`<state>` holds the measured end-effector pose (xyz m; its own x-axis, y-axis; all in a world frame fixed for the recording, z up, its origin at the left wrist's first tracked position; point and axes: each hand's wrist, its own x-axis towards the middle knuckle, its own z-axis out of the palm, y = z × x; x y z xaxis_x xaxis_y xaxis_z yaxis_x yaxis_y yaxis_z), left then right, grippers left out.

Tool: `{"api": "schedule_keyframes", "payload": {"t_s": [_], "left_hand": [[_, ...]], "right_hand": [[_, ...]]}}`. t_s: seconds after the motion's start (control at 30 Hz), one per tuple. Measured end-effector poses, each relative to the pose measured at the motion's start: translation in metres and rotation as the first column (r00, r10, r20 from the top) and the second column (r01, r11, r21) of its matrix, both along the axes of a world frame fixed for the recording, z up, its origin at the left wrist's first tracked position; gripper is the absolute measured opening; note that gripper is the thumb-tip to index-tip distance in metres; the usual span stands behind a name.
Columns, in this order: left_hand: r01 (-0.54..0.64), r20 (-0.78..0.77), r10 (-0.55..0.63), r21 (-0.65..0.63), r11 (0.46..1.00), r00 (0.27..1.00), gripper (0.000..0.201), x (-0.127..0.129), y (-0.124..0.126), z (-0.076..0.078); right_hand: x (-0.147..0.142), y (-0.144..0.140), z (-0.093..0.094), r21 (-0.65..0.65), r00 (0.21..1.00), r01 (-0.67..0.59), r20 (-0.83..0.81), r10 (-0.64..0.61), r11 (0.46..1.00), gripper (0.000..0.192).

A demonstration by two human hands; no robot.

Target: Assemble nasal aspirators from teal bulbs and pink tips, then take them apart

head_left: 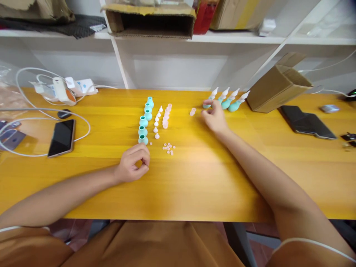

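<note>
We rest our right hand (214,118) at the near end of a row of assembled teal bulbs with white nozzles (226,101), fingers loosely curled and touching the leftmost one, seemingly setting it in line with the others. Our left hand (133,165) sits curled on the counter (194,178) just below a column of bare teal bulbs (144,120); whether it pinches a small part we cannot tell. Beside that column lie white nozzles (157,122), pink pieces (167,115) and scattered pink rings (169,148), sorted by kind within easy reach. A phone (61,138) lies far left.
</note>
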<state>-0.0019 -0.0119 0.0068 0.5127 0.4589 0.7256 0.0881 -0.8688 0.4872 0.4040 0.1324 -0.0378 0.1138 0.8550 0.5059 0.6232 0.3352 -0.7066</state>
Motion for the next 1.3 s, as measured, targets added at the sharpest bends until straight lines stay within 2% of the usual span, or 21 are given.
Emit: {"api": "schedule_keyframes", "payload": {"t_s": [0.1, 0.2, 0.27, 0.33, 0.47, 0.73, 0.93, 1.3], "left_hand": [[-0.002, -0.010, 0.002, 0.006, 1.000, 1.000, 0.021, 0.001, 0.000, 0.001], [0.003, -0.013, -0.003, 0.012, 1.000, 1.000, 0.021, 0.002, 0.001, 0.001], [0.001, -0.013, -0.001, 0.013, 1.000, 1.000, 0.021, 0.002, 0.001, 0.001], [0.009, -0.022, -0.009, 0.012, 1.000, 1.000, 0.021, 0.002, 0.001, 0.000], [0.066, -0.064, -0.064, 0.039, 0.997, 0.996, 0.023, 0.002, 0.001, -0.001], [0.148, -0.146, -0.128, 0.133, 0.980, 0.981, 0.024, 0.005, -0.002, 0.003], [0.155, -0.152, -0.134, 0.133, 0.979, 0.979, 0.025, 0.004, -0.002, 0.001], [0.184, -0.206, -0.152, 0.148, 0.972, 0.967, 0.026, 0.005, -0.001, 0.000]], "right_hand": [[-0.011, 0.001, -0.013, -0.086, 0.995, -0.051, 0.085, 0.058, 0.995, 0.057], [-0.015, 0.006, -0.014, -0.119, 0.991, -0.086, 0.089, 0.097, 0.989, 0.069], [-0.014, 0.010, -0.013, -0.126, 0.990, -0.107, 0.075, 0.117, 0.986, 0.067], [-0.014, 0.012, -0.013, -0.131, 0.987, -0.135, 0.068, 0.145, 0.982, 0.055], [-0.014, 0.010, -0.014, -0.142, 0.985, -0.160, 0.042, 0.167, 0.977, 0.043], [-0.018, -0.001, -0.009, -0.165, 0.973, -0.231, -0.023, 0.230, 0.959, 0.047], [-0.021, -0.005, -0.008, -0.182, 0.962, -0.273, -0.043, 0.270, 0.945, 0.050], [-0.024, -0.011, -0.003, -0.159, 0.939, -0.268, 0.175, 0.295, 0.950, 0.039]]}}
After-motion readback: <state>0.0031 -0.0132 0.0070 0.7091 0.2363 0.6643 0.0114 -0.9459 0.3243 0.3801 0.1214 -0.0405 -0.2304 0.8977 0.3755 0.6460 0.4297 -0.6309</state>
